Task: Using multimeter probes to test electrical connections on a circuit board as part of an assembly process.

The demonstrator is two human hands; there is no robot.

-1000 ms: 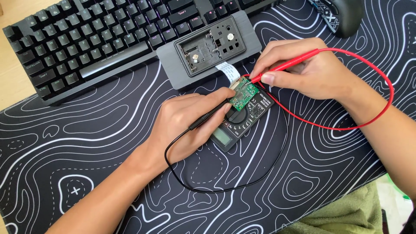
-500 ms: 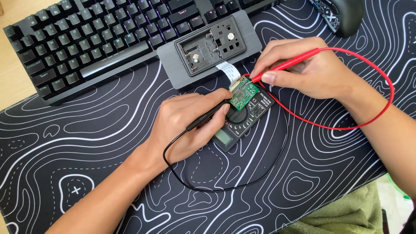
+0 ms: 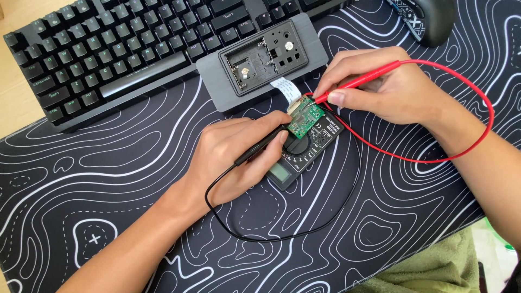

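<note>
Nearest, a fold of green cloth (image 3: pixel 434 271) lay at the lower edge of the black desk mat (image 3: pixel 108 179) with its white contour lines. Little was altered from the frames just before: both probes were kept on the same spots, which suggests a reading being held steady. The left hand (image 3: pixel 233 157) was curled, palm down, around the black probe (image 3: pixel 260 147), pinched between thumb and fingers with its tip laid at the near edge of the small green circuit board (image 3: pixel 305 118). That board rested on top of the black multimeter (image 3: pixel 301 154), whose black lead looped toward the viewer. The right hand (image 3: pixel 380 89) was closed in a pen grip on the red probe (image 3: pixel 358 82), its tip touching the board's far corner, the red lead arching out to the right. Beyond were seen a grey opened device case (image 3: pixel 260 54), joined by a white ribbon cable (image 3: pixel 286 89), then a black keyboard (image 3: pixel 108 49) and a mouse (image 3: pixel 431 19).
</note>
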